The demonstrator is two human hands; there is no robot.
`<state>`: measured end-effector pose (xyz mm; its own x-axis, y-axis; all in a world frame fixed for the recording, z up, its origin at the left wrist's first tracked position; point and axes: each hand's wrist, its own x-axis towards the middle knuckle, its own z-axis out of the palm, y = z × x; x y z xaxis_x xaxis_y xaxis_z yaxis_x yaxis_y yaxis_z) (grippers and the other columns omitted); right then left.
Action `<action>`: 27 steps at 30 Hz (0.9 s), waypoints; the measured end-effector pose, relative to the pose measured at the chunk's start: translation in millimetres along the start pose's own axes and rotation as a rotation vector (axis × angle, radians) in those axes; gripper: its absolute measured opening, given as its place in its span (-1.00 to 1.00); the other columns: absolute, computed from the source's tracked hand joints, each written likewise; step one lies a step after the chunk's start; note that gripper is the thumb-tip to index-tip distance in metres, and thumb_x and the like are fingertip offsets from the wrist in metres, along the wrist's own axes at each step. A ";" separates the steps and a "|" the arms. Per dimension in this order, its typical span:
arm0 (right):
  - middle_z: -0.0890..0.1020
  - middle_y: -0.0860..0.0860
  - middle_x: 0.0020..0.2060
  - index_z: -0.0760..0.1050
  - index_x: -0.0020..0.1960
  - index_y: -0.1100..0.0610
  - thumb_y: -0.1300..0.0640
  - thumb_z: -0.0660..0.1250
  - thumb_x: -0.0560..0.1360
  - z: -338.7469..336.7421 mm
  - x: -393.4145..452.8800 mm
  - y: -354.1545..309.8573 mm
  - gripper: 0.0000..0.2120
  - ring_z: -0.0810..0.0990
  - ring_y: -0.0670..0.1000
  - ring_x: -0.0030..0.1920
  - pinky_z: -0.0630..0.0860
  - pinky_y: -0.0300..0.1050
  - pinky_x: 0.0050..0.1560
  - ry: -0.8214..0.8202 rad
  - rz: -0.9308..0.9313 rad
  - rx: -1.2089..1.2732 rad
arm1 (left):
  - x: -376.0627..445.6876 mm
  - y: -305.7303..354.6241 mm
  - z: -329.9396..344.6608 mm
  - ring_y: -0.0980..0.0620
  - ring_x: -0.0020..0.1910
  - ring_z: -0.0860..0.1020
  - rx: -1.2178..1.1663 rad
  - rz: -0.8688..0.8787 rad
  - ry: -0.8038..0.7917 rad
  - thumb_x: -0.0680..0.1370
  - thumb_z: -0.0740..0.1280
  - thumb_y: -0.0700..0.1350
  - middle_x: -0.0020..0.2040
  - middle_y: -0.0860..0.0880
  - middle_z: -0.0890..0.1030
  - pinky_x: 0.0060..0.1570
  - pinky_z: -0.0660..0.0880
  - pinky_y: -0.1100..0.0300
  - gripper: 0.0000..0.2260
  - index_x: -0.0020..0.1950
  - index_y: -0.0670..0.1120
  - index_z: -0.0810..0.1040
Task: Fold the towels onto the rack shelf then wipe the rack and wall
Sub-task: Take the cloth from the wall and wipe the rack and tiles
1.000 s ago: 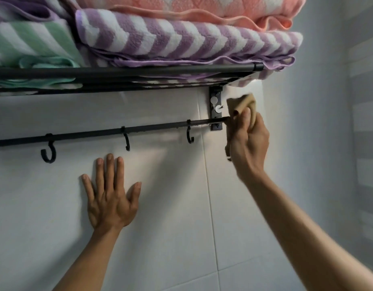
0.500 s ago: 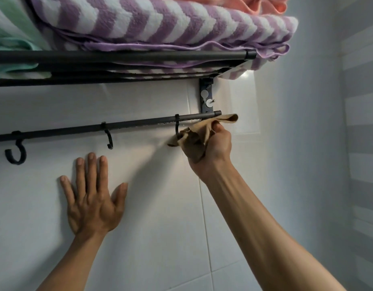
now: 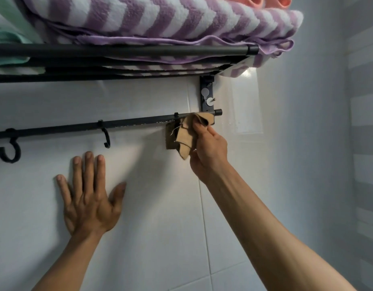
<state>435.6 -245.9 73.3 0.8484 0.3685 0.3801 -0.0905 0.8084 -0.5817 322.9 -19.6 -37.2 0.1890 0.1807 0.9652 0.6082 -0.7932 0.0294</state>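
Crumpled tan cloth [image 3: 182, 136] is draping over black rail [image 3: 139, 121]; right hand [image 3: 209, 151] is pinching it, left hand [image 3: 90, 198] is pressing flat, fingers spread, on wall [image 3: 160, 217].

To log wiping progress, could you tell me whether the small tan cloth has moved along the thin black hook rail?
Yes. The tan cloth slid rightward, back toward the rail's end cap.

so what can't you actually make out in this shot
- Third hook, head view: only its top ring shows; the tan cloth covers the rest.
- Right hand fingertips: buried in the cloth.
- Green towel and pink towel: cut off by the frame edges.
- Hook rail: its left end runs out of frame.
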 end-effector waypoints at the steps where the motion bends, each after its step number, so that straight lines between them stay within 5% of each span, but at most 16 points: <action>1: 0.64 0.15 -0.18 0.60 0.07 0.26 0.24 0.31 0.61 -0.5 1.1 -1.4 -0.88 0.59 0.08 -0.31 0.51 -0.15 -0.45 0.035 -0.004 0.000 | 0.3 0.2 -0.3 -0.09 0.64 -0.11 -0.001 0.003 0.000 0.59 0.04 0.24 0.66 -0.09 0.00 0.54 -0.17 -0.28 -0.29 0.65 -0.12 0.05; 5: 0.66 0.20 -0.12 0.60 0.02 0.18 0.18 0.39 0.58 7.0 -0.2 8.8 -0.92 0.63 0.20 -0.20 0.56 -0.05 -0.45 0.070 -0.029 -0.048 | 0.7 0.0 -1.4 -0.11 0.64 -0.09 0.004 0.012 0.007 0.59 0.03 0.23 0.66 -0.11 0.00 0.54 -0.18 -0.27 -0.29 0.64 -0.14 0.06; 11: 0.67 0.14 -0.16 0.60 -0.15 0.15 0.15 0.48 0.51 6.8 -0.4 4.3 -0.89 0.65 0.16 -0.10 0.59 0.45 0.01 0.077 -0.070 -0.159 | -0.1 -0.6 -0.2 -0.10 0.64 -0.10 0.003 0.009 0.003 0.59 0.03 0.24 0.66 -0.11 -0.01 0.55 -0.19 -0.26 -0.28 0.65 -0.13 0.05; 13: 0.67 0.10 -0.19 0.58 -0.16 0.17 0.14 0.46 0.52 4.3 1.7 -5.2 -0.86 0.68 0.13 -0.10 0.64 0.34 -0.03 0.149 -0.091 -0.140 | -0.1 -0.8 -0.7 -0.10 0.64 -0.10 0.002 0.009 -0.001 0.59 0.03 0.23 0.66 -0.10 -0.01 0.54 -0.17 -0.27 -0.29 0.65 -0.13 0.05; 15: 0.67 0.06 -0.23 0.57 -0.16 0.16 0.12 0.43 0.55 2.2 3.9 -13.2 -0.84 0.69 0.09 -0.17 0.69 0.07 -0.27 0.204 -0.106 -0.088 | 0.2 -1.6 -1.1 -0.10 0.64 -0.10 0.004 0.010 -0.001 0.59 0.04 0.23 0.66 -0.10 -0.01 0.54 -0.17 -0.27 -0.29 0.65 -0.12 0.05; 17: 0.64 0.08 -0.26 0.56 -0.17 0.16 0.12 0.40 0.57 -0.4 5.2 -13.5 -0.83 0.63 0.08 -0.27 0.57 -0.08 -0.40 0.225 -0.110 -0.088 | 0.1 -1.4 -0.8 -0.10 0.64 -0.09 0.002 0.011 0.000 0.59 0.04 0.23 0.66 -0.10 -0.01 0.54 -0.17 -0.28 -0.29 0.65 -0.12 0.05; 23: 0.68 0.23 -0.11 0.57 0.11 0.31 0.10 0.42 0.55 -2.1 -2.5 11.6 -0.72 0.57 0.18 -0.28 0.53 0.06 -0.34 -0.025 -0.030 -0.180 | 0.1 -0.9 0.0 -0.10 0.64 -0.09 -0.008 0.005 0.002 0.58 0.05 0.24 0.66 -0.10 0.00 0.54 -0.16 -0.28 -0.29 0.65 -0.11 0.06; 27: 0.65 0.17 -0.21 0.57 -0.01 0.18 0.14 0.30 0.62 -11.6 2.4 0.4 -0.87 0.61 0.15 -0.31 0.54 -0.01 -0.38 0.068 -0.044 -0.174 | -0.1 -0.8 -0.7 -0.11 0.64 -0.09 -0.007 0.009 0.001 0.58 0.04 0.23 0.66 -0.10 0.00 0.54 -0.15 -0.30 -0.29 0.65 -0.11 0.05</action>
<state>443.7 -250.1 65.6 0.8832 0.2981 0.3620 0.0342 0.7290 -0.6836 321.8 -19.4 -37.1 0.1933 0.1731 0.9657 0.6008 -0.7990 0.0230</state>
